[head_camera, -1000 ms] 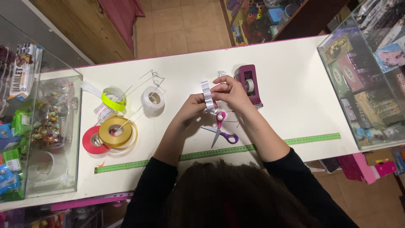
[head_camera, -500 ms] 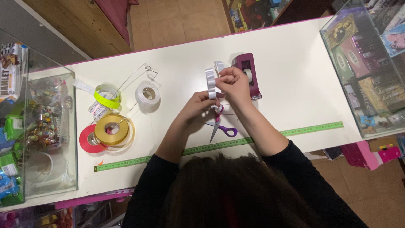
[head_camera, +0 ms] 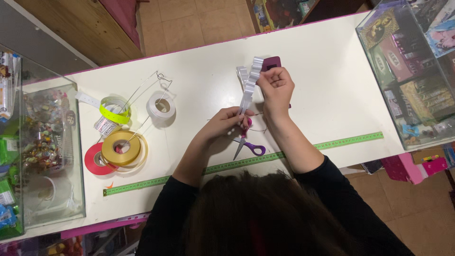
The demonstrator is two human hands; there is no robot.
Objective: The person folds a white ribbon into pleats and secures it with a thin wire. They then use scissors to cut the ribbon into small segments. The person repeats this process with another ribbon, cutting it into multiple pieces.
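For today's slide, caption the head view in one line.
Both hands, left hand and right hand, fold a looped white ribbon above scissors on a white table.

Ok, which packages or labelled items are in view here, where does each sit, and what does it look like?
Boxed goods: in the glass case at the table's right end; flat rectangles, brown, maroon, green.
Wrapped sweets: in the glass case at the left end; small, many colours.
Green packets: far left edge; partly cut off.
No screens or signs.
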